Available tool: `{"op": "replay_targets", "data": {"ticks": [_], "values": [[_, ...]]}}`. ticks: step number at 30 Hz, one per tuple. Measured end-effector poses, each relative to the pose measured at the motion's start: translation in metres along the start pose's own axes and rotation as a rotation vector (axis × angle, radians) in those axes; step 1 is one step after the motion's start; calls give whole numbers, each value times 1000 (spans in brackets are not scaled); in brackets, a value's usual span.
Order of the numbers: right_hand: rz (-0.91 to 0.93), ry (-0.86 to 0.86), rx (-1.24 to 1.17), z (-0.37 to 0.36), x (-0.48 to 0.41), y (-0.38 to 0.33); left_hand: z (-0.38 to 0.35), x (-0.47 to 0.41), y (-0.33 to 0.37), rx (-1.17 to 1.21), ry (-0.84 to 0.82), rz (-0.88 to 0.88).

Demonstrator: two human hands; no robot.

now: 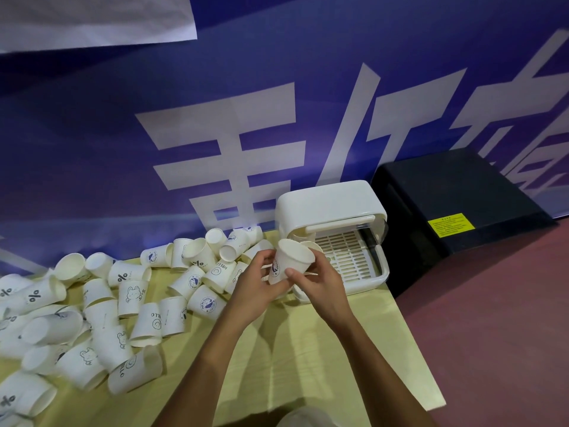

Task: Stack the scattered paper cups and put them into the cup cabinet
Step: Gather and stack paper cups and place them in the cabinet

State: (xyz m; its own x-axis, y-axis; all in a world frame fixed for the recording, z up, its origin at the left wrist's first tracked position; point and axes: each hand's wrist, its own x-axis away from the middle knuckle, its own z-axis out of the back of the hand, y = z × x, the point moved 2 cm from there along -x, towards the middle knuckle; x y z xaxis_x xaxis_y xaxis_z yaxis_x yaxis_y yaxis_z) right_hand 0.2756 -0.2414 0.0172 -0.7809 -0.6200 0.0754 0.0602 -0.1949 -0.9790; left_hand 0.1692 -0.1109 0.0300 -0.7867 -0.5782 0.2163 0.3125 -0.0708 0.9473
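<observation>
Paper cup (pixel 291 260) gripped between left hand (pixel 257 283) and right hand (pixel 321 283), held tilted, near open cup cabinet (pixel 331 208). Loose cups (pixel 129 298) scattered across surface (pixel 308 359) at left.

Left hand (pixel 255 288): bare from the knuckles to the wrist.
Left forearm (pixel 209 359): bare along all its visible length, slim, widening toward the elbow.
Right hand (pixel 320 285): bare, the thumbnail cut short.
Right forearm (pixel 378 359): bare along all its visible length, slim.
Clothing: a pale grey-white rounded patch (pixel 308 416) shows between the forearms; too blurred to tell whether it is cloth.
</observation>
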Motion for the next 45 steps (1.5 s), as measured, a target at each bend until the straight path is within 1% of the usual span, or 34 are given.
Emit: {"op": "replay_targets", "data": {"ticks": [4,6,10,14,17,19,22,24,26,29,31,36,38,41,42,45], "values": [[21,145,-5,13,-7,-2,-3,-4,-2,-16,34,23],[36,187,73,20,-11,-2,-2,-4,-5,-46,57,32],[14,139,211,21,-18,3,1,-4,-8,-88,64,46],[11,117,325,15,-22,11,1,-3,-14,-77,63,53],[28,97,465,12,-27,15,1,-3,-19,-62,61,64],[1,57,564,10,-31,17,1,-4,-20,-52,62,68],[-82,-10,599,10,-36,16,3,-4,-20,2,43,78],[-135,-37,615,11,-37,14,5,-3,-20,87,22,92],[-136,-31,609,12,-36,9,8,-2,-20,209,15,112],[-45,49,589,10,-29,-2,14,4,-18,438,13,157],[-8,77,603,5,-25,-7,20,8,-16,562,-18,186],[-77,60,681,-4,-25,-13,39,17,-15,810,-50,230],[-83,102,724,-7,-22,-17,47,21,-16,871,-56,235],[7,228,764,-14,-12,-26,65,29,-18,1022,-67,247],[44,243,772,-19,-9,-30,72,32,-18,1084,-77,247],[105,184,786,-39,-1,-42,93,42,-23,1202,-93,253]]}}
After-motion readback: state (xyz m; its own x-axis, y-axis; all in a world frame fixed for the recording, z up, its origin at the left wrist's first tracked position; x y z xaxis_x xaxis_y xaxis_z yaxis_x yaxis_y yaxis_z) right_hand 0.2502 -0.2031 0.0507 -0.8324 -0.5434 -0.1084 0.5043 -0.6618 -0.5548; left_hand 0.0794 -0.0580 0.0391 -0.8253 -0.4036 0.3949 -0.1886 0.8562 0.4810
